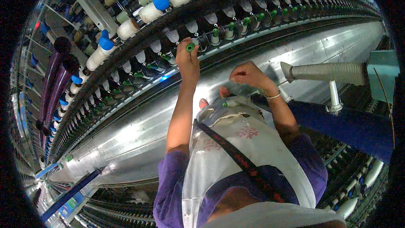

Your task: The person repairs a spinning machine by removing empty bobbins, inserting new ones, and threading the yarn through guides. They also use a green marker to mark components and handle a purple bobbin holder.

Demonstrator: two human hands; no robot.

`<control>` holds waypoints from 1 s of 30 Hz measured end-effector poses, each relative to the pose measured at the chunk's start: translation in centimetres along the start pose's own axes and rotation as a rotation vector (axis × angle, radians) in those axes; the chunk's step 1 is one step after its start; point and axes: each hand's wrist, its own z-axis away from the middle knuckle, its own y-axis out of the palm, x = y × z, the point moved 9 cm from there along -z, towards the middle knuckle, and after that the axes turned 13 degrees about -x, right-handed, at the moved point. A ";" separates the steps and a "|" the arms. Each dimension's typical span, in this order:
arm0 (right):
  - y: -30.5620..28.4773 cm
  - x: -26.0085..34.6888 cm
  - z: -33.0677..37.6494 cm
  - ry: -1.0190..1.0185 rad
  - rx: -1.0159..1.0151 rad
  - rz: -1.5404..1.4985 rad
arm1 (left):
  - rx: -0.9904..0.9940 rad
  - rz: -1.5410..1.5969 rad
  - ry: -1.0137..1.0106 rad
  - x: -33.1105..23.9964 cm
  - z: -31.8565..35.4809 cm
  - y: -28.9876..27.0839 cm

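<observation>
Item: small green plastic bobbin tube (190, 47), pinched at the fingertips of the left hand (187, 61), raised just before the row of green-tipped spindles (230, 27); not yet seated. Right hand (249, 75): fingers curled loosely shut, contents cannot be told, above the white apron pouch (236, 131).

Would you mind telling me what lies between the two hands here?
In the head view, only bare shiny metal panel lies between the left hand, which holds a green bobbin, and the right hand.
</observation>
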 end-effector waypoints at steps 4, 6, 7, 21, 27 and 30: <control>-1.6 1.6 -0.9 -0.044 -0.147 0.003 | -0.047 -0.035 0.066 -1.6 0.6 -1.0; -2.0 1.7 -1.2 -0.036 -0.215 0.061 | -0.101 0.082 0.108 -2.8 1.1 -1.7; -1.9 1.4 -1.2 -0.012 -0.228 0.073 | -0.166 0.165 0.206 -3.8 1.4 -2.3; -2.4 10.2 -4.4 0.116 -0.258 -0.415 | -0.033 0.385 -0.087 6.1 -0.5 6.9; -1.5 20.1 -11.0 -0.073 -0.240 -0.633 | -0.087 -0.087 -0.094 13.0 3.8 11.8; -1.3 21.8 -11.9 -0.091 -0.207 -0.577 | 0.021 0.130 -0.327 14.6 4.9 12.8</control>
